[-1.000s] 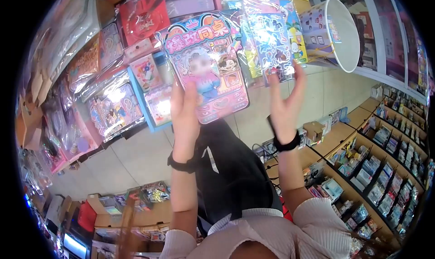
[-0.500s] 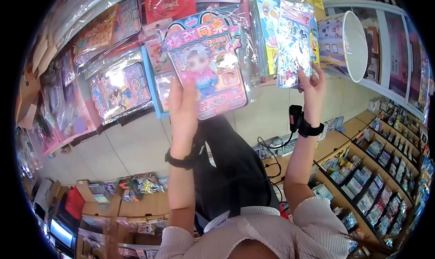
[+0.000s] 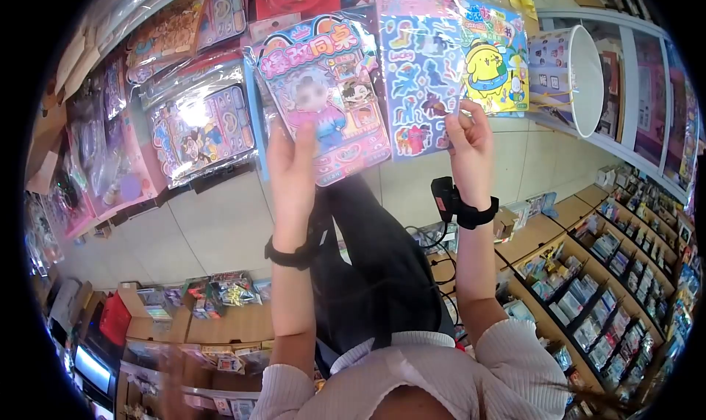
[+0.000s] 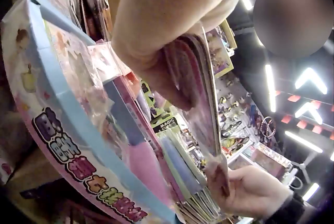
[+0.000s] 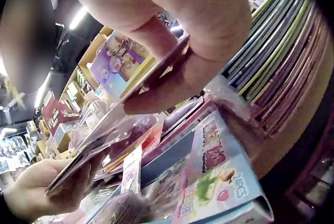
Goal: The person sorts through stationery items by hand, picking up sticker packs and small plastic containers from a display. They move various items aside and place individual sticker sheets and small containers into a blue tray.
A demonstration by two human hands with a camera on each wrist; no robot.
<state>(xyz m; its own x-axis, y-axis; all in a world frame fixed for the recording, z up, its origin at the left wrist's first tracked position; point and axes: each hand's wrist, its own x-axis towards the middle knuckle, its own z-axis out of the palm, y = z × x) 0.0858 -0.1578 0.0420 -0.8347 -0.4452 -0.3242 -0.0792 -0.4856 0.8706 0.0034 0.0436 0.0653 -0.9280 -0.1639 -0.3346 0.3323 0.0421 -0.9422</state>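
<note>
My left hand [image 3: 293,181] grips a pink cartoon package [image 3: 362,137] in a clear plastic sleeve, thumb across its front. In the left wrist view this package [image 4: 201,72] shows edge-on as several layers. Between thumb and fingers, my right hand [image 3: 473,151] pinches the lower right corner of a sticker sheet [image 3: 421,74] with blue pony figures. The sheet hangs beside the package, its left edge close to the package's right edge. From the right wrist view, the sheet [image 5: 117,112] slants thin between the curled fingers [image 5: 172,91].
A yellow-character booklet [image 3: 494,63] lies behind the sheet on the right. Beside it, a large paper bucket [image 3: 550,78] lies tilted. Wrapped packs [image 3: 202,133] and a blue-edged display box [image 4: 73,125] fill the left side. Divided shelves [image 3: 581,302] stand at lower right.
My right hand's spread fingers have closed on the sticker sheet. It moved right with the sheet, then back left beside the package. My left hand keeps holding the package, with little shift.
</note>
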